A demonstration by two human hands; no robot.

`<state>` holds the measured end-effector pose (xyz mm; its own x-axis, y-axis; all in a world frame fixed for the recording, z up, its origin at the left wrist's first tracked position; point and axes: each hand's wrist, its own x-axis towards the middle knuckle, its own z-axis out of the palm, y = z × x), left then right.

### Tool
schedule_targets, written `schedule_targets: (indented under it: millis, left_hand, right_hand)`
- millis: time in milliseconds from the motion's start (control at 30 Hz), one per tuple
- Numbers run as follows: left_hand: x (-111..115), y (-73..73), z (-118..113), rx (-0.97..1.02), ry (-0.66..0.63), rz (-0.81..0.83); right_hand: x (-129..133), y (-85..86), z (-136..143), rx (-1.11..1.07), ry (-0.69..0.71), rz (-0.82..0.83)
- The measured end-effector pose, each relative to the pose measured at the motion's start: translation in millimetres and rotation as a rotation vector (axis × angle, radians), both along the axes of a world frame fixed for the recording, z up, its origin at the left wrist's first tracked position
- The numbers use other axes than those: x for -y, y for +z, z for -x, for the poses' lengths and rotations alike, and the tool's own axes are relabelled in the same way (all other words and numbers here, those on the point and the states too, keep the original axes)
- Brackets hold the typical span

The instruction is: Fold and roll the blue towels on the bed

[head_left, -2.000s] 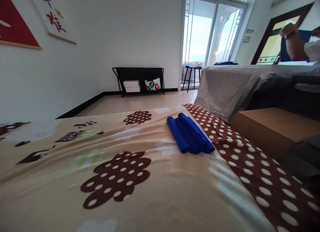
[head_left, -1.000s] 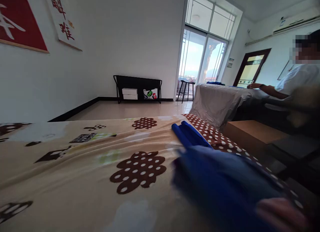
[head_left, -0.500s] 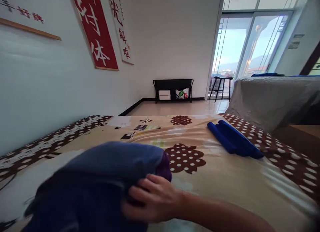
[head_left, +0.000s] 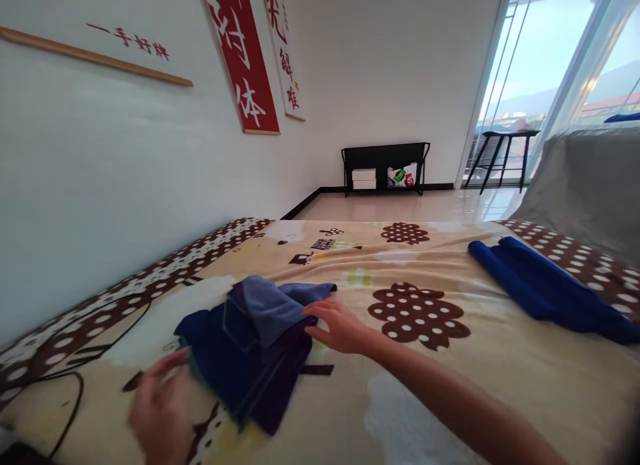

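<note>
A crumpled garment (head_left: 260, 345) in dark blue, purple and grey-blue lies on the patterned blanket (head_left: 340, 405), left of the middle. My right hand (head_left: 337, 326) is at its right edge, fingers bent and apart, touching the cloth without a visible grip. At the garment's lower left is my left hand (head_left: 163, 405), blurred, with thumb and fingers apart and nothing seen between them. A folded bright blue cloth (head_left: 550, 288) rests on the blanket at the right.
A black cable (head_left: 80, 398) runs over the blanket at the left, beside the wall. Beyond the bed stand a low black rack (head_left: 385, 157), a black stool (head_left: 505, 155) and a grey-covered piece of furniture (head_left: 590, 185) at the right.
The garment, raised close to the camera before, now lies lower on the blanket. My left hand has come into view, and my right hand has loosened from the cloth. The view has turned left.
</note>
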<state>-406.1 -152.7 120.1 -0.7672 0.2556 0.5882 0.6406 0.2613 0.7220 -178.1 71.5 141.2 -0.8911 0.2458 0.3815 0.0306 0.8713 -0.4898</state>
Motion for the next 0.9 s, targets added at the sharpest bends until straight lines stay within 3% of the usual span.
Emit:
schedule_targets:
  millis: [67, 167, 333, 400, 500, 667, 733, 900]
  left_hand:
    - [-13, -7.1, -21, -0.098, -0.215, 0.127]
    - [-37, -15.1, -62, -0.420, -0.512, 0.353]
    - [-67, -21.7, -101, -0.717, -0.565, 0.531]
    - [-81, -20.6, -103, -0.746, -0.563, 0.585]
    - [-106, -19.4, -99, -0.672, -0.459, 0.644]
    - [-134, -29.2, -84, -0.469, -0.286, 0.664]
    - [-131, -32.4, -75, -0.400, -0.305, 0.666]
    - [-110, -26.9, -52, -0.254, -0.514, 0.634]
  right_hand:
    - [11, -9.1, 38, -0.015, -0.019, 0.000]
    - [21, -24.9, 75, -0.005, -0.071, 0.036]
    - [-15, -30.4, 86, -0.014, -0.112, 0.202]
    - [-36, -23.5, 81, -0.040, -0.116, 0.273]
    - [-58, -14.4, 73, -0.084, -0.174, 0.381]
    - [-64, -21.8, 54, -0.116, -0.335, 0.568]
    - [-65, -28.3, 44, -0.122, -0.379, 0.651]
    - [-74, -33.0, 18, -0.142, -0.398, 0.835]
